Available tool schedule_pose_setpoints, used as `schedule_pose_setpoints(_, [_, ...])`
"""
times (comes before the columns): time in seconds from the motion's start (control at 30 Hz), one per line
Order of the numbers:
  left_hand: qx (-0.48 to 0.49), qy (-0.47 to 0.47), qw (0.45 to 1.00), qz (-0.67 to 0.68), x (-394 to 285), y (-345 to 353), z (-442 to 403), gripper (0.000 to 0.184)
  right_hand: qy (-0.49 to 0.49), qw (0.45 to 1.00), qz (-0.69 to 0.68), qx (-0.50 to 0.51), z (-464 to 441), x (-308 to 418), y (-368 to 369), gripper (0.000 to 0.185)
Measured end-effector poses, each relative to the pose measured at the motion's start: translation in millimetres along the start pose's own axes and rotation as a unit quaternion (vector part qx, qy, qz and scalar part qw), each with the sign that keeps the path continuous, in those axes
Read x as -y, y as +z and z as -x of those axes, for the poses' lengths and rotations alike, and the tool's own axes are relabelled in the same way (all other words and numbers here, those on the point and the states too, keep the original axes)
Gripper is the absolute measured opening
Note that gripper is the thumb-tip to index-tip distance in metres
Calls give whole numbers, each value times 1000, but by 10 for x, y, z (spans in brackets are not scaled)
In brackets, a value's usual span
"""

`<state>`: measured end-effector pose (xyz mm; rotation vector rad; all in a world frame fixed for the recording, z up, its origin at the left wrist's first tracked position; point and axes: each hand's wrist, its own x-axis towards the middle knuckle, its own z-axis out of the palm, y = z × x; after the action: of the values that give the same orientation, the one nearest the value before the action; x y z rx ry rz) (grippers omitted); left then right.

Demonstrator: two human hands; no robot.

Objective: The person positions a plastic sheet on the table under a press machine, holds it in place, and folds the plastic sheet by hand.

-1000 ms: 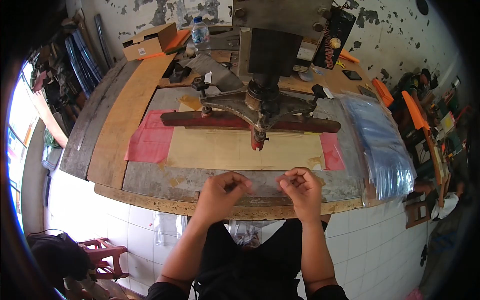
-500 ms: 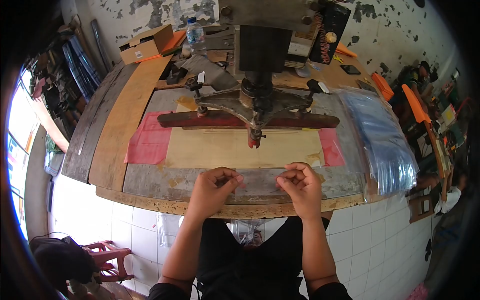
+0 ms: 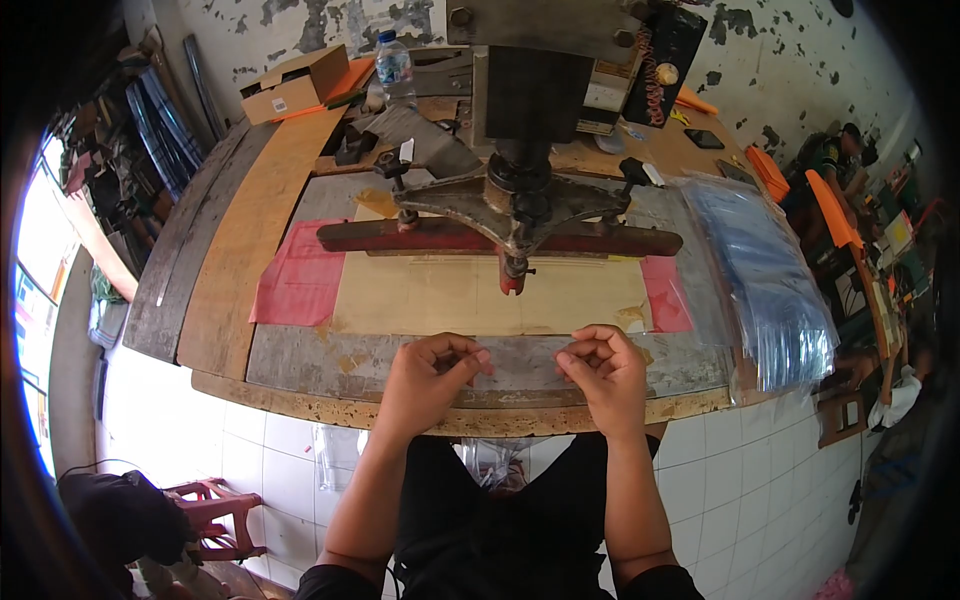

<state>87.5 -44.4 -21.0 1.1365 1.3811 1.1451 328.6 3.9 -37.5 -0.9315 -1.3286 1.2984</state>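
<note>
Head view: left hand (image 3: 425,385) slightly farther from right hand (image 3: 610,383) than before.

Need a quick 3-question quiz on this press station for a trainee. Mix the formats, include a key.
1. Which lies on the table to the right of the pale sheet?
A) a cardboard box
B) a stack of clear plastic sheets
C) a red stool

2. True or false: there is a gap between the left hand and the right hand.

3. Fill in: the bottle at the back of the table has a ____ cap.

Key: 1. B; 2. true; 3. blue
</note>
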Motion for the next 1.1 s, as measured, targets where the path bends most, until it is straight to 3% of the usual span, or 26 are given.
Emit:
schedule_pose_setpoints(0.3, [3,56,998,23,59,76,-19,20,8,1000,10,7,17,-16,-13,25])
schedule_pose_setpoints(0.5, [11,37,997,-70,-7,134,-24,24,6,1000,-17,21,31,-24,-2,23])
schedule_pose_setpoints(0.8, [9,46,998,-38,-57,127,147,22,-38,997,13,62,53,233,74,32])
schedule_pose_setpoints(0.87, [9,74,994,-75,-125,154,229,21,-145,954,234,122,51,411,94,29])
schedule_pose_setpoints(0.9, [8,101,989,-112,-162,162,279,20,-190,939,255,131,56,419,118,18])
schedule_pose_setpoints(1.0, [34,82,986,-143,-251,155,396,20,-138,921,301,204,132,527,104,13])
schedule_pose_setpoints(1.1, [79,78,973,-201,-352,81,554,18,-150,912,307,228,269,660,133,10])
